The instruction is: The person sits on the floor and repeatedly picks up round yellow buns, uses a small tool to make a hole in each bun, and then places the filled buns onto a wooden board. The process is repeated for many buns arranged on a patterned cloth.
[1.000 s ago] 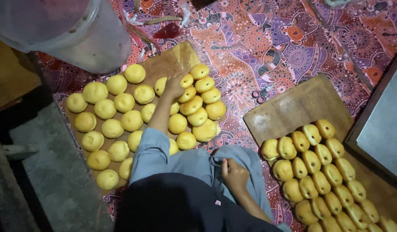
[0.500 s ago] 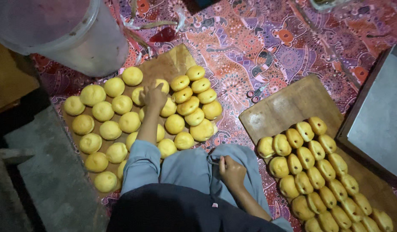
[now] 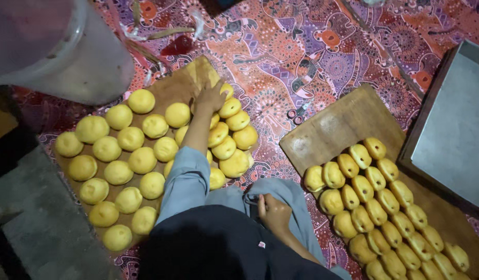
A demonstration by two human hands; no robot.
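Observation:
Round yellow dough balls (image 3: 142, 159) fill a wooden board (image 3: 185, 83) on the left. My left hand (image 3: 211, 98), on a light blue sleeve, reaches to the far end of that board. Its fingers curl down over a dough ball (image 3: 226, 91) at the top of the right-hand column. My right hand (image 3: 274, 211) rests in a fist on my knee, against the blue trouser cloth, beside a small dark thing I cannot make out. A second wooden board (image 3: 348, 122) on the right carries several rows of oval dough pieces (image 3: 376, 210).
A patterned red and purple cloth (image 3: 301, 52) covers the floor. Small scissors (image 3: 297, 114) lie between the boards. A large white tub (image 3: 68, 52) stands at the top left, a grey metal tray (image 3: 454, 129) at the right, and a grey concrete ledge (image 3: 47, 233) at the lower left.
My left hand slid left over the dough balls, then back right and further out to the far end of the board. My right hand stayed on my knee.

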